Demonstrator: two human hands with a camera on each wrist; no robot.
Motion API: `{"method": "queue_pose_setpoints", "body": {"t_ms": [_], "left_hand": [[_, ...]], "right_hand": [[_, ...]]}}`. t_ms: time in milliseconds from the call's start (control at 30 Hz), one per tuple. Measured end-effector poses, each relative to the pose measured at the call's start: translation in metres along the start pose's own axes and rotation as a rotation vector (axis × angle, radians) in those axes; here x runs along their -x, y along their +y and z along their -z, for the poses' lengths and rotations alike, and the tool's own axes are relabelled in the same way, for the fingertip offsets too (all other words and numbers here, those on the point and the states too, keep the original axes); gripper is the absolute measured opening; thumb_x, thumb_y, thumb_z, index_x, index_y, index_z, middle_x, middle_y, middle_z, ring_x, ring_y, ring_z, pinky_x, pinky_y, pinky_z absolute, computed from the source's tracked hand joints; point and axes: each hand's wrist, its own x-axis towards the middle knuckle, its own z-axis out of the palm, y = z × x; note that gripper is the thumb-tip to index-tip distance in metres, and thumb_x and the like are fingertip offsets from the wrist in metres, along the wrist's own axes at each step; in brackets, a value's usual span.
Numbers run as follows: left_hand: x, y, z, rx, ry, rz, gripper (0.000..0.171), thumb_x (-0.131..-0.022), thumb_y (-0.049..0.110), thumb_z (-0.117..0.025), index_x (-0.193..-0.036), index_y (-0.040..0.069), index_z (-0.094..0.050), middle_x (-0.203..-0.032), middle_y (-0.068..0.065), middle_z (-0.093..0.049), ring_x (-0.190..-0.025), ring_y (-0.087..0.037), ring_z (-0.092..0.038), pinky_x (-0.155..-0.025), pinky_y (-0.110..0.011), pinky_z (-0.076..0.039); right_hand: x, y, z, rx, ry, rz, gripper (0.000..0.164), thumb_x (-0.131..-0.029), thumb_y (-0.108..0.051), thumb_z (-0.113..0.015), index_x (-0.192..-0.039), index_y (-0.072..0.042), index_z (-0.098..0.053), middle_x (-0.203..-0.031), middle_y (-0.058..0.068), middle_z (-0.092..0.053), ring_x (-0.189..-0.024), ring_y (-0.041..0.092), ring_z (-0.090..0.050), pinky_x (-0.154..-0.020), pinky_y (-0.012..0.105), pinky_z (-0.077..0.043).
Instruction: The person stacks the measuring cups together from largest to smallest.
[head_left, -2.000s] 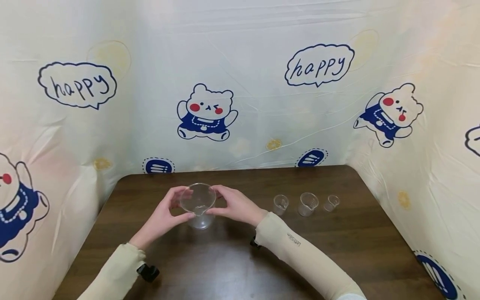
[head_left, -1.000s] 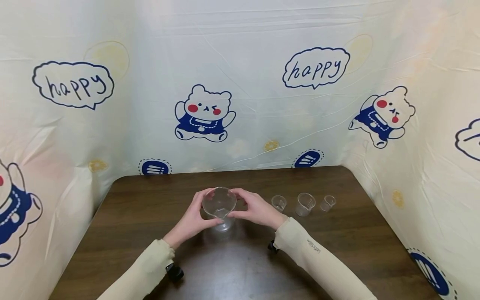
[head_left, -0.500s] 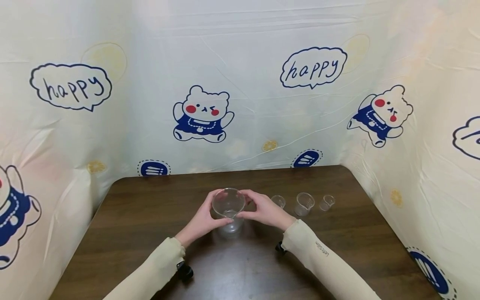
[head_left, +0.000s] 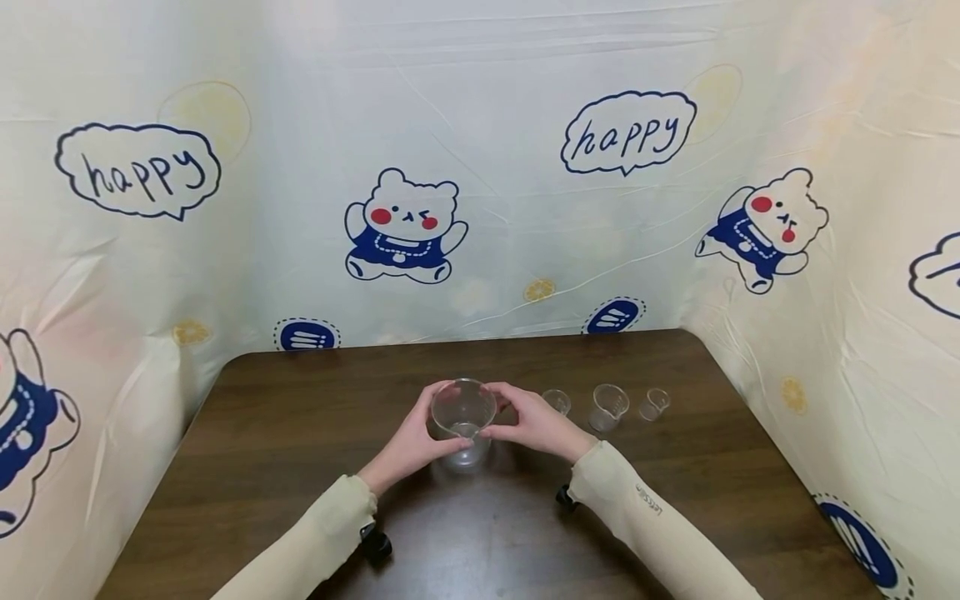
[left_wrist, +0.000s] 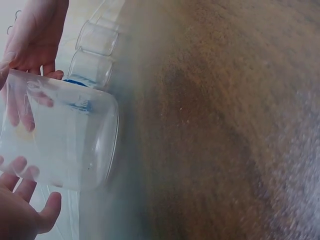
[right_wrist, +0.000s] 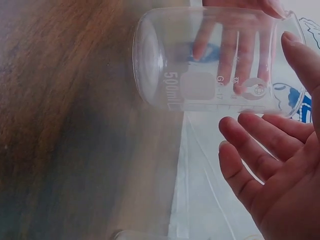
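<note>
Closest in, the left cream sleeve (head_left: 300,542) and the right cream sleeve (head_left: 667,525) are extending over the dark wood-grain tabletop (head_left: 300,417), and the black camera (head_left: 377,544) at the left wrist is hanging low, so a dropped wrist might knock it on the wood. Farther out, the left hand (head_left: 414,442) and the right hand (head_left: 538,422) are clamping the upper wall of the 500 ml glass beaker (right_wrist: 200,87) from opposite sides, thumbs lying by the spout. The beaker is sitting upright between them, left of the smaller glassware; whether its base is touching the wood I cannot tell. Smooth glass is probably giving little grip, and in the right wrist view some fingers are showing splayed rather than wrapped, so a slackening thumb could cause a slip, and a hard landing a chipped base. Just past the right hand, the left small beaker (head_left: 557,402) is standing partly hidden: a rightward sweep would likely topple it. The graduated middle beaker (head_left: 610,407) and the right small beaker (head_left: 655,405) are standing farther along, seemingly safer. Behind, the printed backdrop (head_left: 517,83) is hanging, probably beyond harm.
</note>
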Motion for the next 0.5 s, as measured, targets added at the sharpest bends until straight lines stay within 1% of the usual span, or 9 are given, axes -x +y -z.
{"method": "queue_pose_setpoints", "body": {"t_ms": [167,400,500], "left_hand": [[0.002,-0.0027,-0.0001,0.012,0.006,-0.006,0.088,-0.081,0.014,-0.092,-0.152,0.015,-0.04,-0.152,-0.01,-0.052,-0.143,-0.029,-0.046,-0.114,-0.061,-0.034],[0.003,-0.0042,-0.0027,0.005,0.024,-0.005,0.088,-0.08,0.017,-0.093,-0.151,0.017,-0.041,-0.152,-0.01,-0.053,-0.143,-0.029,-0.047,-0.113,-0.06,-0.036],[0.0033,-0.0047,-0.0035,0.001,0.028,-0.003,0.088,-0.08,0.018,-0.093,-0.151,0.017,-0.041,-0.152,-0.01,-0.054,-0.143,-0.028,-0.047,-0.113,-0.059,-0.037]], "right_hand": [[0.0005,0.0005,0.0003,0.004,-0.008,-0.005,0.069,-0.092,-0.035,-0.083,-0.149,-0.013,-0.052,-0.13,0.001,-0.066,-0.109,0.021,-0.064,-0.079,0.029,-0.057],[0.0037,0.0002,0.0029,-0.024,-0.011,-0.013,0.07,-0.092,-0.036,-0.082,-0.15,-0.013,-0.052,-0.132,0.001,-0.066,-0.111,0.022,-0.065,-0.081,0.03,-0.057],[0.0069,0.0001,0.0066,-0.035,-0.008,-0.018,0.069,-0.092,-0.036,-0.082,-0.15,-0.016,-0.052,-0.134,0.0,-0.065,-0.113,0.022,-0.065,-0.085,0.034,-0.058]]}}
